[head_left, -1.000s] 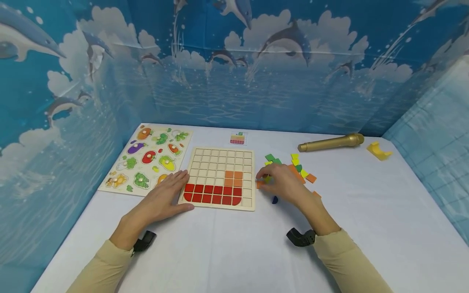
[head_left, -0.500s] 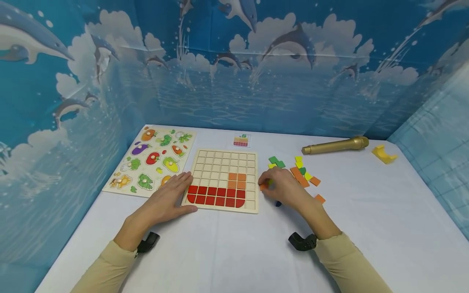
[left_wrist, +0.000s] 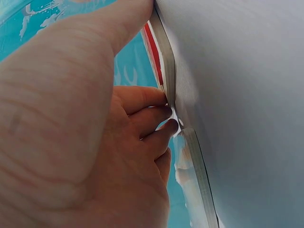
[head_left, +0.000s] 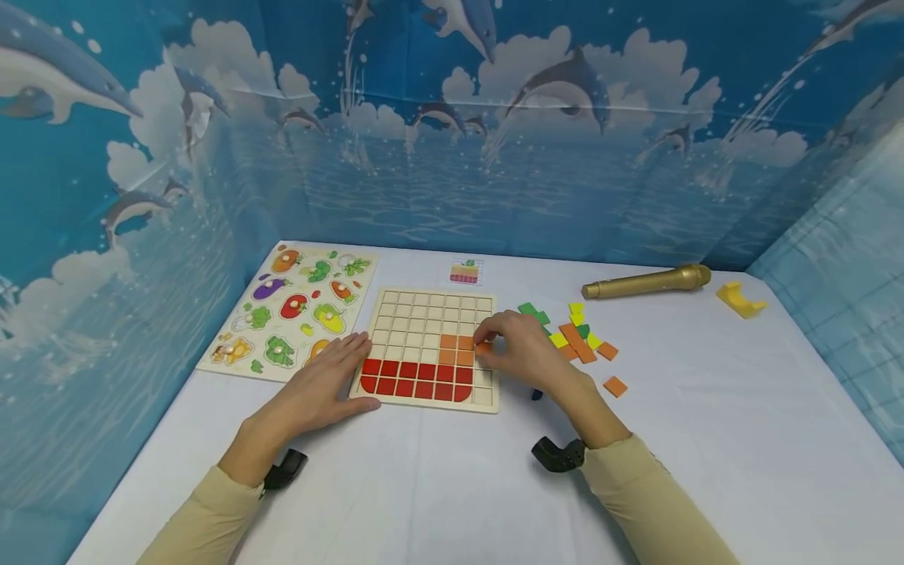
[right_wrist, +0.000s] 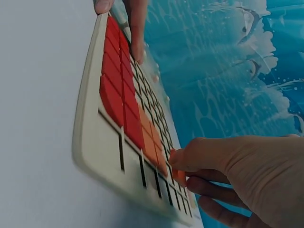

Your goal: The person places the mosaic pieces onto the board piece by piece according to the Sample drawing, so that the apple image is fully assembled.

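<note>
A wooden grid board [head_left: 406, 308] lies on the white table. Two rows of red tiles [head_left: 406, 377] fill its near part, with a small block of orange tiles [head_left: 448, 349] set above them toward the right. My right hand [head_left: 530, 357] pinches an orange square tile [right_wrist: 178, 175] between thumb and fingers, low over the board's right side beside the orange block. Along the left edge rests my left hand [head_left: 321, 384], its fingers fairly straight and its thumb at the near corner.
Right of the board lie loose green tiles [head_left: 530, 309], yellow tiles [head_left: 577, 309] and orange tiles [head_left: 616, 386]. A picture card [head_left: 466, 271] is behind it. Left is a vegetable puzzle board [head_left: 289, 306]. A gold microphone [head_left: 646, 282] and yellow curved piece [head_left: 739, 300] lie farther right.
My right hand has picked an orange tile from the loose pile and moved left over the board's right side. My left hand stays at the board's left edge.
</note>
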Demonstrator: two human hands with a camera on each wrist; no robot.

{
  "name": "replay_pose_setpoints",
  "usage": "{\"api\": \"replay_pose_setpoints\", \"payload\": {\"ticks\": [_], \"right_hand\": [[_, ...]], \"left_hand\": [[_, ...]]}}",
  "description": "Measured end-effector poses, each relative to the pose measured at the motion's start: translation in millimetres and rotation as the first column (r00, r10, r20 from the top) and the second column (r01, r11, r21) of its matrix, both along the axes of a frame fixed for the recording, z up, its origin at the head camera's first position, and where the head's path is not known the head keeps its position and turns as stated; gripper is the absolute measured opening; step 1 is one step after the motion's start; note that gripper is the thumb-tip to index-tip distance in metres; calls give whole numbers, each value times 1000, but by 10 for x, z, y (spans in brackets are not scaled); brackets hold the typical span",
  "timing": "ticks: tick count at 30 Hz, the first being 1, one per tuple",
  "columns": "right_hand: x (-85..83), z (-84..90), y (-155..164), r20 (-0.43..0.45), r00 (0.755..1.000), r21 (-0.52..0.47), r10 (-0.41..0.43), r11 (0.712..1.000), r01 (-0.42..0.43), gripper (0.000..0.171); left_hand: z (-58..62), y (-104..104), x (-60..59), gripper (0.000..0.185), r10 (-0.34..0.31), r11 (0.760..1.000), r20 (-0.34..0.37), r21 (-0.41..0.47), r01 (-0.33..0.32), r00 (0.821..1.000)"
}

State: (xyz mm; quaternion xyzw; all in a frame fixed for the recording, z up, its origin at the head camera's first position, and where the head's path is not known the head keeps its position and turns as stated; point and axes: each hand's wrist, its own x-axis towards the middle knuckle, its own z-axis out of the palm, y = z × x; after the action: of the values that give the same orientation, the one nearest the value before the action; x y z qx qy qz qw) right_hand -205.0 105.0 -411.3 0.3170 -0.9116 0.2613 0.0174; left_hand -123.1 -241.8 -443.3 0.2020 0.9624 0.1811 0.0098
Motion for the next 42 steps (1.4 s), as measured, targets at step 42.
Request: {"api": "replay_pose_setpoints", "payload": {"ticks": [42], "right_hand": [[-163, -143, -519, 53, 998, -134, -36, 990, 43, 13]], "left_hand": [[-4, 13, 10, 96, -1, 1000, -7, -7, 1, 1000]]}}
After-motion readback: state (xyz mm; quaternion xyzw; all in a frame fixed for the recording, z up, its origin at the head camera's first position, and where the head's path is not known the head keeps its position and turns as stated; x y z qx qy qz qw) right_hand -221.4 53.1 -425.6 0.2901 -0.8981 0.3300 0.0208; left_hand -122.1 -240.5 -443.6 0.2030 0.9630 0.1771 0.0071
